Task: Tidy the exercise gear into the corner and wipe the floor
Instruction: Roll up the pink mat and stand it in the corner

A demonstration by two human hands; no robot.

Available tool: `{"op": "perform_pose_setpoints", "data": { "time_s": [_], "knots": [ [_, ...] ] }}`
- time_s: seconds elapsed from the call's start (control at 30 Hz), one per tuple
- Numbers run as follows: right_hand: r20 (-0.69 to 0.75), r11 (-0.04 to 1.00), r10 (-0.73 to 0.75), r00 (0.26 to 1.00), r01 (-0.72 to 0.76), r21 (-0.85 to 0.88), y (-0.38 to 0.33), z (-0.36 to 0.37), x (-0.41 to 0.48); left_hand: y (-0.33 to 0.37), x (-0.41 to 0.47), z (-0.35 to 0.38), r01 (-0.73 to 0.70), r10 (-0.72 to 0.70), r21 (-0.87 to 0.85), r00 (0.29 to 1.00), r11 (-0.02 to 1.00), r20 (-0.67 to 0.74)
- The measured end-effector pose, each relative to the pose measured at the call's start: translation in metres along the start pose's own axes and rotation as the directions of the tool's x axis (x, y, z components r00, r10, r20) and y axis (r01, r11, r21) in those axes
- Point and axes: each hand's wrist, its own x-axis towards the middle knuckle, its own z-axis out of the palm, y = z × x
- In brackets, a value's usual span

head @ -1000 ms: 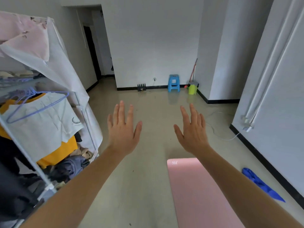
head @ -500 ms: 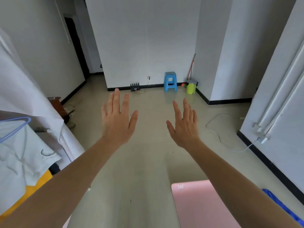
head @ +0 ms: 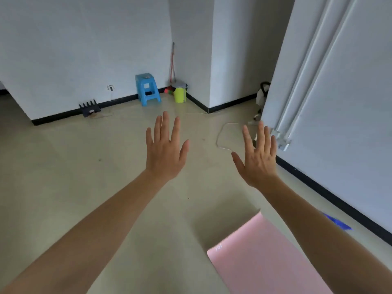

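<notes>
Left hand and right hand hover beyond the pink mat on the floor, each grip spread, empty. The mat runs off-frame; right of it, a forearm half-hides a blue item.

The glossy pale beige floor carries a flat pink exercise mat near right, with a blue strip beside the right wall. A looped white cable lies farther off. Along the far wall stand a blue plastic stool, a yellow-green bin and a black pronged device.

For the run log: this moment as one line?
stage: before tidying | left hand: open, empty | right hand: open, empty | pink mat: flat on floor, untouched
</notes>
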Motion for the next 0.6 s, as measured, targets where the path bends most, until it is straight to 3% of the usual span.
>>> {"op": "perform_pose_setpoints", "data": {
  "time_s": [0.2, 0.43, 0.6],
  "knots": [
    [-0.006, 0.935, 0.332, 0.943, -0.33, -0.127, 0.102, 0.036, 0.005, 0.088, 0.126, 0.103, -0.37, 0.385, -0.17, 0.921, 0.913, 0.061],
    [-0.013, 0.708, 0.694, 0.72, -0.685, -0.173, 0.2, 0.099, 0.027, 0.204, 0.221, 0.203, -0.585, 0.64, -0.297, 0.756, 0.755, 0.138],
    [-0.017, 0.583, 0.8, 0.6, -0.784, -0.214, 0.233, 0.1, 0.048, 0.273, 0.283, 0.232, -0.75, 0.813, -0.346, 0.578, 0.564, 0.072]
  ]
}}
